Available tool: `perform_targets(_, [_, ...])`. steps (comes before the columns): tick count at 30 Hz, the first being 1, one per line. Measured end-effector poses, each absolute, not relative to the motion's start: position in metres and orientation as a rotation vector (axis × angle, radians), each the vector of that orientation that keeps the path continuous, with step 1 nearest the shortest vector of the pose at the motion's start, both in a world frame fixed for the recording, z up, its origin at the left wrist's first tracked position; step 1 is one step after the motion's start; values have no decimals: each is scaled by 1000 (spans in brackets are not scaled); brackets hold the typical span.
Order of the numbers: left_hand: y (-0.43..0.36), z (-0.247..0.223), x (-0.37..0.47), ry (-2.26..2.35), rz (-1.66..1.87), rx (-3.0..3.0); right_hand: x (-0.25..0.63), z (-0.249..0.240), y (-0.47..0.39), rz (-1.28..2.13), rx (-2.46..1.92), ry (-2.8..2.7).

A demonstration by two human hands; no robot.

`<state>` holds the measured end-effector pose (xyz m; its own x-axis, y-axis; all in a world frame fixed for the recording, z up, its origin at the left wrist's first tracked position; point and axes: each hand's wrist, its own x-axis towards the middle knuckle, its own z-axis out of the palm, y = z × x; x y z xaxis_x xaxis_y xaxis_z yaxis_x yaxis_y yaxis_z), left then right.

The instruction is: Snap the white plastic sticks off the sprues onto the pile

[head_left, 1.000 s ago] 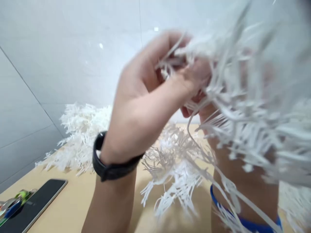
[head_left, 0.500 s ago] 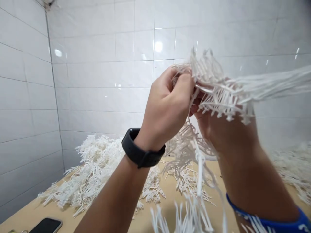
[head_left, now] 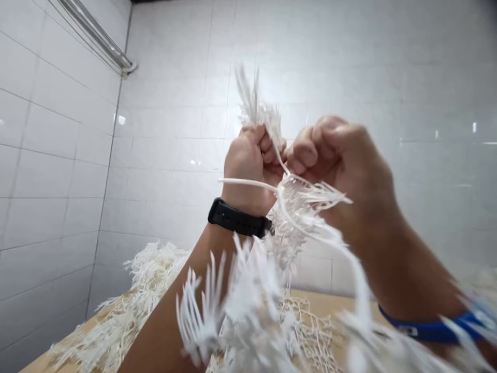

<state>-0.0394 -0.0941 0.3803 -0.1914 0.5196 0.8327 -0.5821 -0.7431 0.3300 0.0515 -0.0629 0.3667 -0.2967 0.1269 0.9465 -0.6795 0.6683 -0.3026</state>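
Note:
My left hand (head_left: 248, 160), with a black band at the wrist, is raised and closed around white branching plastic pieces (head_left: 260, 111) that stick up above its fingers. Just right of it, my right hand (head_left: 341, 160) is closed, its curled fingertips close to the left fingers; what they pinch is too small to tell. A white strand runs down between the hands to a hanging white cluster (head_left: 298, 204). More white strands (head_left: 256, 300), blurred, dangle close to the camera below the hands.
A pile of white branching pieces (head_left: 155, 269) lies on the tan table (head_left: 330, 303) at the left. White netlike pieces (head_left: 310, 331) rest near the middle. Behind stands a tiled wall (head_left: 174, 119), with a pipe (head_left: 97, 33) at the upper left.
The view has tilted upward. My right hand has turned so its curled fingers face the left hand, and the bundle stretched to the right is gone from there. Blurred strands now fill the lower foreground.

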Motion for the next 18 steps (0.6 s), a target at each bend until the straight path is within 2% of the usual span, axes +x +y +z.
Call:
perform_targets(5, [-83, 376, -44, 22, 1957, 1276, 49, 349, -58, 782, 319, -1642])
perform_targets(10, [-76, 365, -51, 75, 2057, 1210, 69, 313, -33, 412, -193, -1739])
perform_targets(13, [-76, 364, -59, 137, 2094, 1235, 94, 265, -9, 107, -700, -2061])
perform_targets(18, [-88, 370, -77, 128, 2186, 1269, 165, 140, 57, -152, -1293, -2251])
